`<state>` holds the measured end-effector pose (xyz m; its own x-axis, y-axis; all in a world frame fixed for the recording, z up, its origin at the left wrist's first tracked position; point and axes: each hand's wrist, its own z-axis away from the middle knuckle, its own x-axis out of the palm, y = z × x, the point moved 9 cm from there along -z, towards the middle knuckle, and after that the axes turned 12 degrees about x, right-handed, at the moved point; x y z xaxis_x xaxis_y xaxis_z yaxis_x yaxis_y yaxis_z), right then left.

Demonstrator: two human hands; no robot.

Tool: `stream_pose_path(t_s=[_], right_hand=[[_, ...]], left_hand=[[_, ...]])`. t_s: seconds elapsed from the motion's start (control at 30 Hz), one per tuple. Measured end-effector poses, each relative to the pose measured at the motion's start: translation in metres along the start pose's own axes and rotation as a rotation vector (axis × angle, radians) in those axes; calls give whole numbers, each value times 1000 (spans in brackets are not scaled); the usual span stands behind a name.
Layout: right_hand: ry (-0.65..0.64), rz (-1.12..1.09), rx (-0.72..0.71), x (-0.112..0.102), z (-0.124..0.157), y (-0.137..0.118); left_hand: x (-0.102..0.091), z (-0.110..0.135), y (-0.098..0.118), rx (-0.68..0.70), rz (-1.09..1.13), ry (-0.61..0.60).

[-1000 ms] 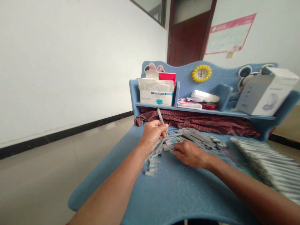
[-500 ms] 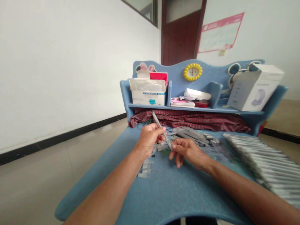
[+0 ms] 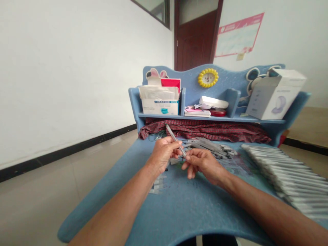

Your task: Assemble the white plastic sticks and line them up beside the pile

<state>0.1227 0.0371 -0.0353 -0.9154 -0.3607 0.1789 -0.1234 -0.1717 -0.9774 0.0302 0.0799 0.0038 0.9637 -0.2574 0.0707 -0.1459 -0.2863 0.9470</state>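
Observation:
A slim grey pen (image 3: 171, 132) slants between my two hands above the table, its far end pointing up and left. My left hand (image 3: 164, 152) is closed round its middle, thumb on top. At the lower end, my right hand (image 3: 201, 162) pinches the pen between thumb and forefinger, with the other fingers loosely curled. Just beyond the hands lies a loose heap of grey pen parts (image 3: 214, 147), partly hidden by them. Small clear pieces like pen caps (image 3: 157, 187) lie in a rough row by my left wrist.
A stack of many similar pens (image 3: 289, 177) covers the right of the blue table (image 3: 179, 208). Rolled checked cloth (image 3: 205, 131) lies under the shelf (image 3: 164, 116). On that shelf stand a mask box (image 3: 160, 106), a red tin (image 3: 218, 113) and a white box (image 3: 276, 97).
My right hand has moved slightly up and left along the pen's lower end, closer to my left hand. The left hand keeps its grip; the view has shifted a little.

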Motion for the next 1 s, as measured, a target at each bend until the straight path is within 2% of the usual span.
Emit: stream_pose_path(t_s=[0.27, 1.0], right_hand=[[131, 50, -75, -7, 3, -6], [314, 205, -197, -13, 14, -25]], left_hand=[[7, 3, 4, 18, 56, -6], [14, 7, 0, 30, 170, 23]])
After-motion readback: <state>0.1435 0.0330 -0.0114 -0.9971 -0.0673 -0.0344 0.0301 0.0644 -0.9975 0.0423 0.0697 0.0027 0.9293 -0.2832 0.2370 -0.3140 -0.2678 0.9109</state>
